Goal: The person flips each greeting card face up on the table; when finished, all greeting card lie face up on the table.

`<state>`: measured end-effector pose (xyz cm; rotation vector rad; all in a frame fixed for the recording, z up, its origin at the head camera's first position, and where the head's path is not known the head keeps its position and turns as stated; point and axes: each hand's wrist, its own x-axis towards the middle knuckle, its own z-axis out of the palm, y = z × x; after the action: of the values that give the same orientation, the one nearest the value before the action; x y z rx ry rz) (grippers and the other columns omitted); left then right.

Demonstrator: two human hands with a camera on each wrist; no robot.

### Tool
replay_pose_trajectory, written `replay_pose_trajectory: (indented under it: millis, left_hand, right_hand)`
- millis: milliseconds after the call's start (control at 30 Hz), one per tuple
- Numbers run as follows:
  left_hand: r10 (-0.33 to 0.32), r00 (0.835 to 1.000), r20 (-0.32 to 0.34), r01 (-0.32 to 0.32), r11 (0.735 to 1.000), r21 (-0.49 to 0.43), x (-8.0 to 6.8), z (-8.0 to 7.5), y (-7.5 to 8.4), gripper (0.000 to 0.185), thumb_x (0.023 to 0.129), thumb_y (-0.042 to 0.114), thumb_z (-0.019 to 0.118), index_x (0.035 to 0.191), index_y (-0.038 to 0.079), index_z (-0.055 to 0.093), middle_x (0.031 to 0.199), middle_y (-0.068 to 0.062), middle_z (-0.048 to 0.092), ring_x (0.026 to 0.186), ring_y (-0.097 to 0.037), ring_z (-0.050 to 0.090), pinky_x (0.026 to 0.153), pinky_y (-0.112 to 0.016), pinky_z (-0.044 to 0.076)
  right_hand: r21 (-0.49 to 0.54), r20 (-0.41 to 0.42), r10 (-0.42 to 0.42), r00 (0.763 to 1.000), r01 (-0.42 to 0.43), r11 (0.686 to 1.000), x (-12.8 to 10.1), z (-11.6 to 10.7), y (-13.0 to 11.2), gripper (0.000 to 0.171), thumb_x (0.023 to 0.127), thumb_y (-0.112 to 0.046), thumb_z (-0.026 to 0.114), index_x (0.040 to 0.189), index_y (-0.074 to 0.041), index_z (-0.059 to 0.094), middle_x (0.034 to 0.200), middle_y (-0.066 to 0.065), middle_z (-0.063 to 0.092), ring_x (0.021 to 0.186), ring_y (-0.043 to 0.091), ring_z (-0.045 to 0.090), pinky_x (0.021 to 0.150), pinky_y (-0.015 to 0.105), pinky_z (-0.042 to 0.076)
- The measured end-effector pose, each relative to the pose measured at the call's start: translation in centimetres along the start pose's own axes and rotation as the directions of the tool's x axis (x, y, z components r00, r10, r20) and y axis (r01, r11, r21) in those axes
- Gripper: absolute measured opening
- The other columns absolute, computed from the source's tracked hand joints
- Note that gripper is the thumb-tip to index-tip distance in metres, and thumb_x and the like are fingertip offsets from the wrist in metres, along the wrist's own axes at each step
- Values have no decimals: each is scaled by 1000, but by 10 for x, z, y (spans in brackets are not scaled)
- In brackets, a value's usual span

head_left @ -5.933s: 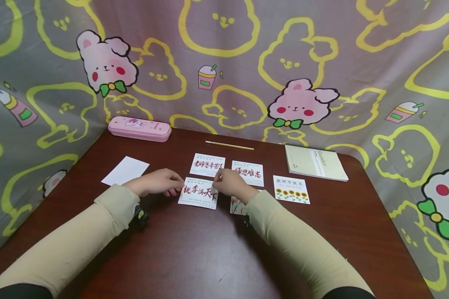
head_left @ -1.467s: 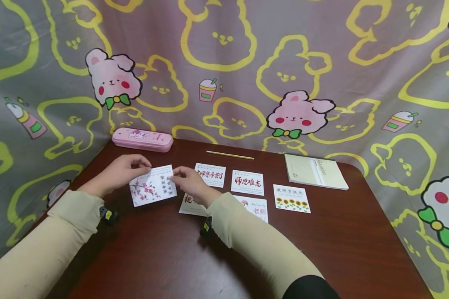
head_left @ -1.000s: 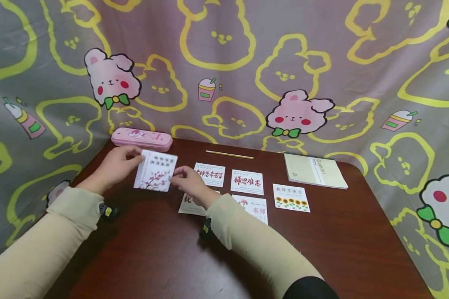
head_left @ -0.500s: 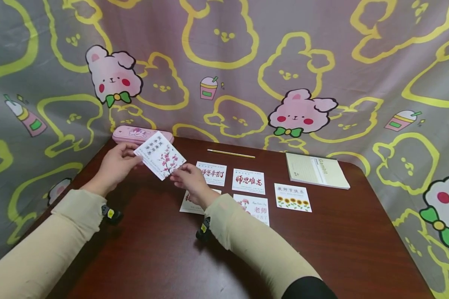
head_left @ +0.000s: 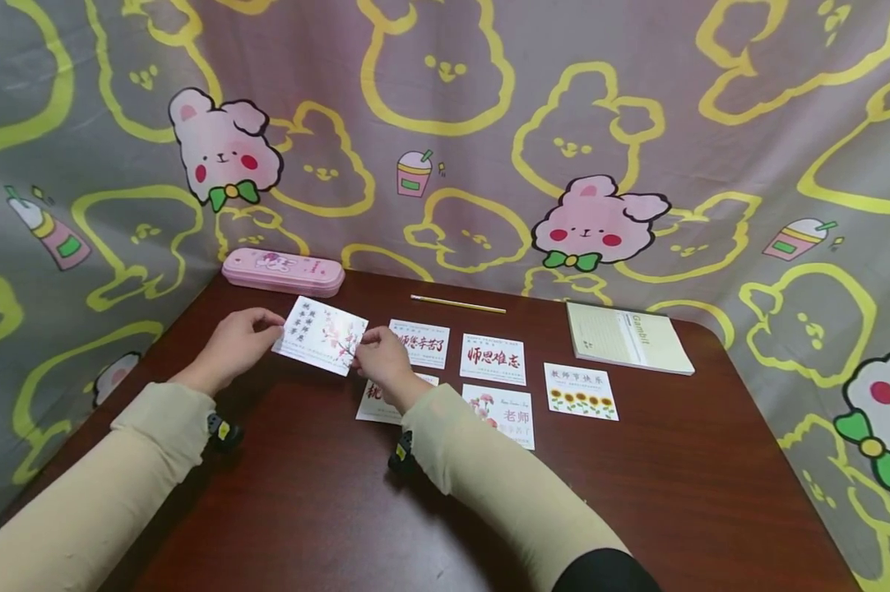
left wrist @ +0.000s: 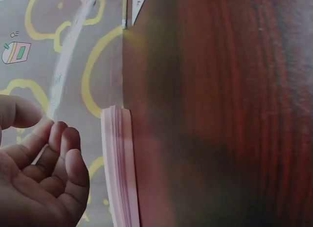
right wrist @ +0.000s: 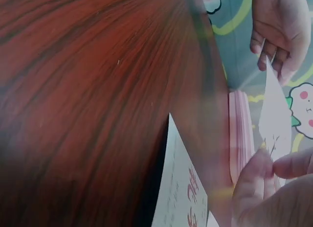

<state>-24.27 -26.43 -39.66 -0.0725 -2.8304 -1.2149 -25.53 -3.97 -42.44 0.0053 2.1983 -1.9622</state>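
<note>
Blossom card (head_left: 321,335): white card with pink blossoms and lines of dark writing, held just above the table's far-left part, tilted, between both hands
Left hand (head_left: 232,346): pinches the card's left edge with thumb and fingertips; in the left wrist view the fingers (left wrist: 63,153) curl beside the thin card edge
Right hand (head_left: 381,359): pinches the card's right edge, fingers curled round it; seen close in the right wrist view (right wrist: 266,185)
Red-lettered cards: one (head_left: 419,343) just right of the right hand, a second (head_left: 493,358) beside it, a third (head_left: 377,402) partly hidden under the right wrist
Flower card (head_left: 506,414): nearer row, partly covered by the right sleeve
Sunflower card (head_left: 580,391): right end of the nearer row
Pencil case (head_left: 282,271): pink, at the far-left table edge, beyond the held card
Pencil (head_left: 457,303): far side, beyond the cards
Notebook (head_left: 626,338): pale green, far right
Table (head_left: 674,493): dark red-brown wood
</note>
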Motion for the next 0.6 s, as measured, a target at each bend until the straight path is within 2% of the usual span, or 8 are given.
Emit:
replay_pose_trajectory:
  millis: [133, 300, 433, 600]
  left_hand:
    - [-50, 998, 49, 49, 999, 22, 0, 2, -4, 40, 104, 17, 54, 128, -15, 59, 124, -33, 60, 105, -40, 53, 86, -48, 46]
    - [-107, 987, 117, 102, 994, 46, 0, 2, -9, 47, 106, 19, 50, 135, -18, 54, 131, -36, 56, 113, -44, 56, 95, -58, 47]
    - [-107, 981, 163, 102, 994, 39, 3, 2, -15, 49, 106, 17, 50, 136, -22, 50, 128, -38, 58, 108, -42, 61, 92, -53, 52]
    - [-108, 976, 188, 108, 994, 12, 6, 4, -20, 50, 105, 15, 50, 137, -23, 48, 131, -38, 56, 105, -40, 63, 89, -48, 54]
  right_hand:
    - [-7, -36, 11, 999, -11, 1000, 1, 2, 2, 29, 91, 5, 57, 119, 6, 62, 95, 8, 66, 74, 18, 64, 67, 27, 56]
    - [45, 37, 79, 996, -80, 996, -3, 5, 1, 38, 94, 0, 57, 131, 9, 60, 116, 14, 65, 93, 27, 68, 85, 33, 58]
    - [127, 118, 118, 986, -133, 983, -3, 9, 0, 43, 93, -2, 57, 135, 8, 57, 130, 15, 61, 116, 33, 62, 97, 40, 54]
    - [179, 169, 164, 972, -194, 965, -3, 16, -1, 49, 91, -4, 60, 138, 6, 54, 138, 13, 56, 128, 30, 52, 104, 42, 48]
